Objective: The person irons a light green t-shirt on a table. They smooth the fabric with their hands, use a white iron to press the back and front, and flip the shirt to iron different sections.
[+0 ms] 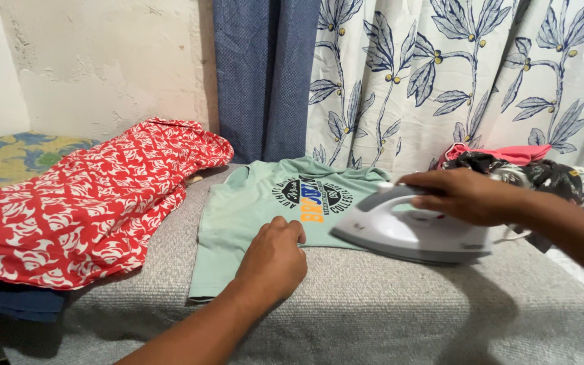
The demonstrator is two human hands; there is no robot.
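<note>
grey blanket-like cover (373, 304) spreads over the work surface, w/ a cracked pale wall behind on the left, a plain blue curtain (265, 74) in the middle and a white curtain w/ blue leaf print (468, 74) to the right.

mint green t-shirt (251, 209) lies flat on the cover near the centre, printed chest graphic facing up, neck end toward the curtains, hem end toward the person. left hand (273, 260) rests on the shirt's lower part, fingers curled under, knuckles pressing the cloth down; it grips nothing, just pins the fabric. right hand (464, 196) comes in from the right, fingers wrapped tight round the handle of a white & grey iron (414, 233). iron sits soleplate down, pointed nose toward the left hand, nose over the shirt's right edge just beside the graphic, rear part over bare cover. nose and left hand are near but apart.

red & white patterned garment (89, 209) lies spread on the left, well apart from the iron, its far end just beside the shirt's sleeve. dark blue cloth (25, 304) peeks out under its near edge. yellow-blue floral fabric (15, 155) shows at far left by the wall. pile of clothes (515, 165), pink & dark printed pieces, sits behind the right hand against the leaf curtain.
</note>
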